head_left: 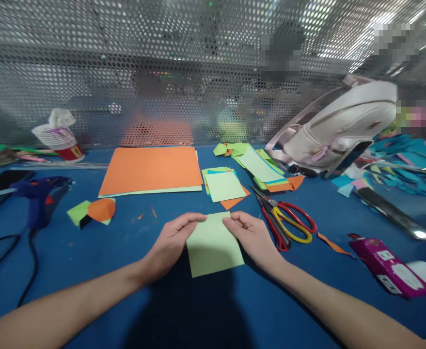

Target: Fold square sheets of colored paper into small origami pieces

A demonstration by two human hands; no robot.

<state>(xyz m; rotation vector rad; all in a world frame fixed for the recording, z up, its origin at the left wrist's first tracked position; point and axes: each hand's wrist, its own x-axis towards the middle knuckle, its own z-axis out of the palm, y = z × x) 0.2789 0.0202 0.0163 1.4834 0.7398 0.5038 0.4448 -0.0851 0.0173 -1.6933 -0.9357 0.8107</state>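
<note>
A pale green square of paper (214, 247) is held between my two hands over the blue table. My left hand (174, 242) pinches its upper left edge between thumb and fingers. At the upper right corner, my right hand (252, 235) grips the sheet the same way. The paper looks flat, its lower edge tilted slightly. Just beyond it lies a stack of square papers (225, 186), pale green on top with blue and orange showing underneath. Scissors (292, 223) with red and yellow handles rest right of my right hand, beside a red-handled tool (276, 228).
Large orange sheets (154, 169) lie at the back, near a perforated metal screen (183, 63). Left are a blue glue gun (38, 194), folded paper pieces (92, 212) and paper cups (58, 140). Right are a pale backpack (343, 121), a purple device (390, 266) and paper strips (261, 167).
</note>
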